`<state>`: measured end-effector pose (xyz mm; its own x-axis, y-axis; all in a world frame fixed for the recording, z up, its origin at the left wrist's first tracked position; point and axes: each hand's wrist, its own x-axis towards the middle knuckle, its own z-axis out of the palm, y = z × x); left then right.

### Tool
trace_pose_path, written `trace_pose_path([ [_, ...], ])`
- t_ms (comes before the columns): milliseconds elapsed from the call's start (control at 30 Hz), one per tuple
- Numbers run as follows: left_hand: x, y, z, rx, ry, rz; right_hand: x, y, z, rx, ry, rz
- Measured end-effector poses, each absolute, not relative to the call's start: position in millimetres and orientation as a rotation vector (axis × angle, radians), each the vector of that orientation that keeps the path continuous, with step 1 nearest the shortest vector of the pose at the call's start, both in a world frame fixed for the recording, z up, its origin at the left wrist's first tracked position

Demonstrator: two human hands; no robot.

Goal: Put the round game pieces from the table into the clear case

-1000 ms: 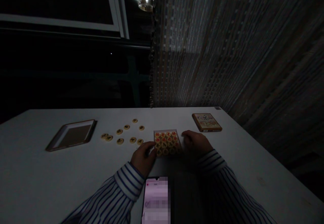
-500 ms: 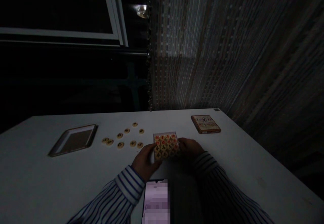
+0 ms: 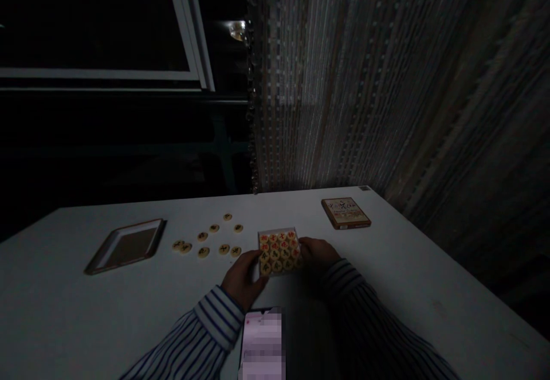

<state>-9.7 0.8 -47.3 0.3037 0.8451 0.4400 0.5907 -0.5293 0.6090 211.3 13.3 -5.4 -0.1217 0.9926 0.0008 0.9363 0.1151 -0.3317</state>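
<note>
Nine loose discs [image 3: 203, 252] lie 9-10 o'clock of the box [image 3: 275, 231], which sits dead ahead. Left hand [image 3: 243, 279] grips its 8 o'clock corner; right hand [image 3: 318, 254] touches 3 o'clock, thumb shadowed, can't tell if gripping. Risk: uneven push tips it, spilling packed discs [image 3: 275, 255] toward phone [image 3: 259, 340], 6-7 o'clock.

A white table [image 3: 408, 277] stands before a striped curtain [image 3: 322, 93] (perhaps beaded) and dark window [image 3: 103, 24].
</note>
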Motion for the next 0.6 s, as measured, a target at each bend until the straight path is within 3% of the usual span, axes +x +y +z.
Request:
trace_pose_path([
  [600,-6.7,2.0,-50.9,1.932,1.346,1.207,210.8,12.2,-7.3,-1.882,-2.123,0.334],
])
